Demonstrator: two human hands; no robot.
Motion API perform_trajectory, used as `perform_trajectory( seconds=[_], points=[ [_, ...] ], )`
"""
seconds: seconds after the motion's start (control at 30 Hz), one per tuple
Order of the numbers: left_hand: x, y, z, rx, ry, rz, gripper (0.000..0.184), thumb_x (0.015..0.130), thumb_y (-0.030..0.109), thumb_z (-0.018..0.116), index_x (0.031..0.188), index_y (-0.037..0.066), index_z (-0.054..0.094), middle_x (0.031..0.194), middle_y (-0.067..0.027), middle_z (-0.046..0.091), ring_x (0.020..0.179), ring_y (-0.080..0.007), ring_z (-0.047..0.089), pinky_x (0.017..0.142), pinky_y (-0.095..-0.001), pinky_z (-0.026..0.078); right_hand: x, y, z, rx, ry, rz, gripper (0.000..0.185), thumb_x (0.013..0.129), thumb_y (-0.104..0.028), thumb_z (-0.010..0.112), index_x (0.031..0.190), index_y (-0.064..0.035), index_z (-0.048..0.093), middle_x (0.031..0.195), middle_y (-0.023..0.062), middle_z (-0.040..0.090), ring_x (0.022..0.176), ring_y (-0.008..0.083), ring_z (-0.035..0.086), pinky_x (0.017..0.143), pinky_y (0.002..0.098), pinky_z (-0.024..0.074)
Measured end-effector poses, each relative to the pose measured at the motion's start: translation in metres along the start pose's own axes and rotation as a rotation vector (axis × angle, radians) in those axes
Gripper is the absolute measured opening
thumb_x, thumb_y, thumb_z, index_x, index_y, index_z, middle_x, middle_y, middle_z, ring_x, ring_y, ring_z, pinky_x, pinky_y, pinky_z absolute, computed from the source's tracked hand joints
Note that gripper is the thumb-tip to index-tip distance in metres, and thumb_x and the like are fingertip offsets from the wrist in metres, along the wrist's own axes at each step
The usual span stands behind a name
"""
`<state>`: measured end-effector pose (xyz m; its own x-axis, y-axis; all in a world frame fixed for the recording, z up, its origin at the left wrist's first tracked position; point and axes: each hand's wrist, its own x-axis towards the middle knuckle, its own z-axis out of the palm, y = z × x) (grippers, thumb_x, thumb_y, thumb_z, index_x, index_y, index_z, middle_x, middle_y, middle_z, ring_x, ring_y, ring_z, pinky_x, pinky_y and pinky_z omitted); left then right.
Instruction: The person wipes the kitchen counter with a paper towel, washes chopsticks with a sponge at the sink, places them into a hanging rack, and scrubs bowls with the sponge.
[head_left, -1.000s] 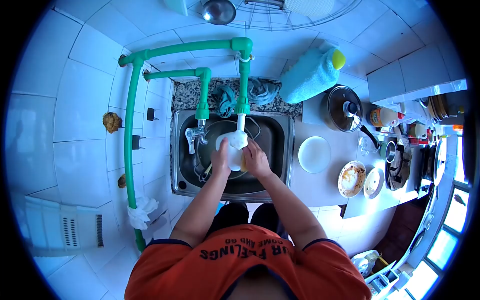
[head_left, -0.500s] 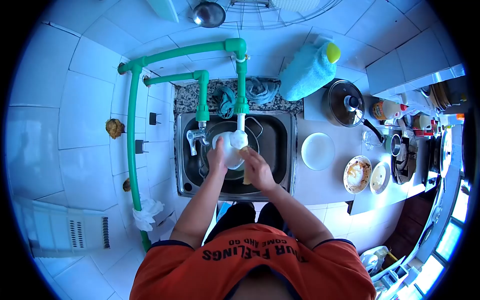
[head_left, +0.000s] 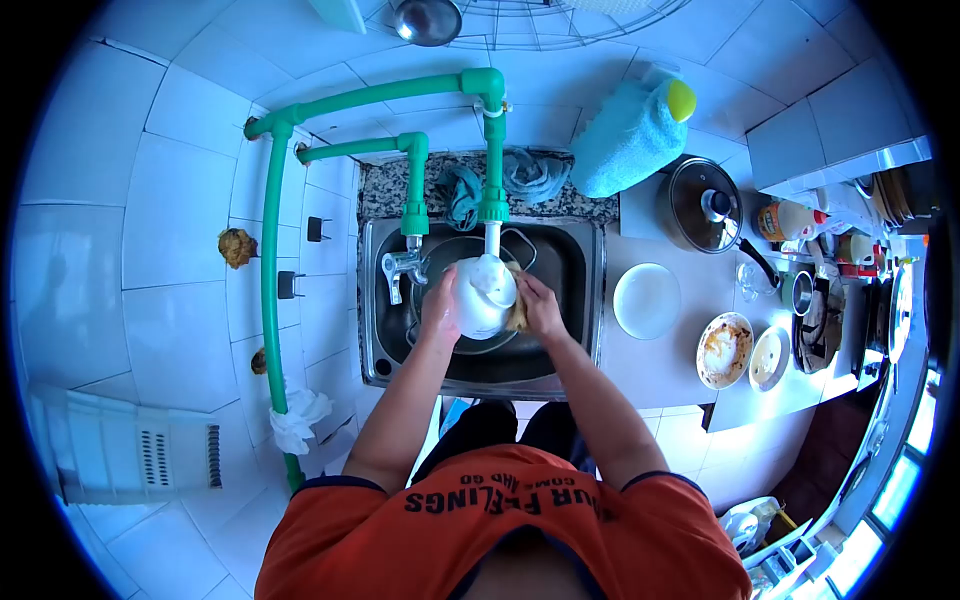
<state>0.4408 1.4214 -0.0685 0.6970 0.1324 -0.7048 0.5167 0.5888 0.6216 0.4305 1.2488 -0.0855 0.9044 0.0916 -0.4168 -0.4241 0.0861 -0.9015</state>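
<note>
Over the steel sink [head_left: 565, 350], my left hand [head_left: 440, 305] grips the left side of a white bowl [head_left: 480, 308] under the white tap spout [head_left: 492, 240]. My right hand [head_left: 538, 303] is closed on a yellowish-brown sponge [head_left: 518, 300] at the bowl's right edge. A large pot [head_left: 450, 250] sits in the sink beneath the bowl, partly hidden by it and my hands. To the left of the spout is a metal tap [head_left: 402, 268] on a green pipe.
On the counter right of the sink are a white plate [head_left: 647, 301], a lidded pan [head_left: 703, 205], a stained bowl [head_left: 724, 350] and a smaller dish [head_left: 769, 358]. A blue cloth-covered bottle [head_left: 630, 140] and dark rags [head_left: 535, 176] lie behind the sink.
The white bowl has turned in my left hand and its rounded side shows more. My right hand and the sponge have shifted to the bowl's right edge. The whole view has moved slightly.
</note>
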Motion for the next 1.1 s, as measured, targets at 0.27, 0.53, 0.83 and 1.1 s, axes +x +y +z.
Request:
perform_trajectory(
  seconds=[0.27, 0.53, 0.83, 1.1],
  points=[
    [-0.011, -0.008, 0.038, 0.000, 0.352, 0.082, 0.054, 0.086, 0.040, 0.054, 0.111, -0.008, 0.050, 0.103, -0.0144, 0.059, 0.088, -0.0243, 0.061, 0.070, -0.0361, 0.050, -0.068, -0.014, 0.031, -0.484, 0.233, -0.374, 0.032, 0.089, -0.011, 0.049, 0.119, -0.0044, 0.053, 0.129, 0.0209, 0.039, 0.114, 0.0395, 0.045, 0.095, 0.0389, 0.0394],
    [-0.024, -0.012, 0.035, 0.566, 0.193, 0.152, 0.054, 0.093, 0.042, 0.041, 0.082, -0.007, 0.060, 0.066, -0.0130, 0.058, 0.062, -0.0169, 0.054, 0.054, -0.0341, 0.042, -0.029, -0.063, 0.034, -0.890, 0.086, -0.763, 0.030, 0.079, -0.008, 0.048, 0.107, -0.0010, 0.056, 0.119, 0.0207, 0.049, 0.107, 0.0401, 0.049, 0.091, 0.0426, 0.0420],
    [-0.013, -0.013, 0.002, 0.974, 0.036, 0.383, 0.051, 0.093, 0.039, 0.040, 0.077, -0.008, 0.055, 0.065, -0.0184, 0.055, 0.058, -0.0226, 0.051, 0.058, -0.0392, 0.038, 0.022, -0.042, 0.036, -0.805, -0.028, -0.127, 0.038, 0.079, -0.025, 0.051, 0.113, -0.0087, 0.055, 0.106, 0.0198, 0.059, 0.089, 0.0334, 0.061, 0.079, 0.0411, 0.0486],
    [-0.031, 0.009, 0.003, 0.665, -0.008, 0.553, 0.053, 0.087, 0.046, 0.054, 0.079, -0.005, 0.064, 0.065, -0.0074, 0.058, 0.062, -0.0127, 0.051, 0.058, -0.0294, 0.041, 0.066, -0.003, 0.009, 0.465, -0.328, 0.681, 0.034, 0.087, -0.026, 0.045, 0.111, -0.0037, 0.054, 0.100, 0.0130, 0.062, 0.090, 0.0267, 0.062, 0.083, 0.0374, 0.0490]
  ],
)
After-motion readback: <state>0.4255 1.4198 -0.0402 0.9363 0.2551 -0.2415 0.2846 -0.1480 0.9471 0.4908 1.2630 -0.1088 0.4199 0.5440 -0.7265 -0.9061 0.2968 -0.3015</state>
